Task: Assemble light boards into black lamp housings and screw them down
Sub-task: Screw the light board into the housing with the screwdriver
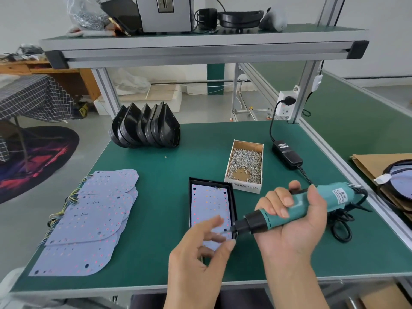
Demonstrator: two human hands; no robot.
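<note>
A black lamp housing [231, 192] lies on the green mat with a white light board [208, 204] seated inside it. My right hand [296, 221] grips a teal electric screwdriver [296, 210], held nearly level with its bit pointing left over the housing's near right edge. My left hand [200, 248] hovers over the near end of the board, its thumb and fingers pinched together at the bit's tip; any screw there is too small to tell. A stack of white light boards [89, 219] with yellow wires lies at the left. Several empty black housings [147, 128] stand at the back.
A cardboard box of screws [245, 166] sits just behind the housing. The screwdriver's black power adapter [287, 152] and cable run to a socket [286, 103] on the frame post. A shelf [200, 45] overhangs the bench. Brown cardboard and a round lamp part [396, 175] lie at right.
</note>
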